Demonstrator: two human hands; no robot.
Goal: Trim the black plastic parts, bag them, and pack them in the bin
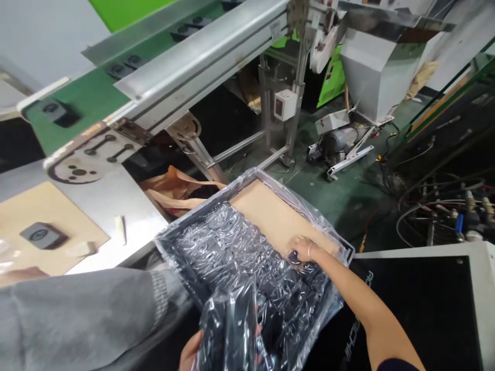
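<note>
One crate (204, 203), one conveyor (95, 95)

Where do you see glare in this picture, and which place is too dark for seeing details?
Head view: white glints streak the plastic-wrapped parts at the left hand; head view: the metal table shines nearly white in places; head view: the shadow under the conveyor hides most detail.

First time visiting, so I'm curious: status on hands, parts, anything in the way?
Left hand gripping bagged parts. Right hand in box, at cardboard edge, grip unclear. Bagged parts hide some of box.
</note>
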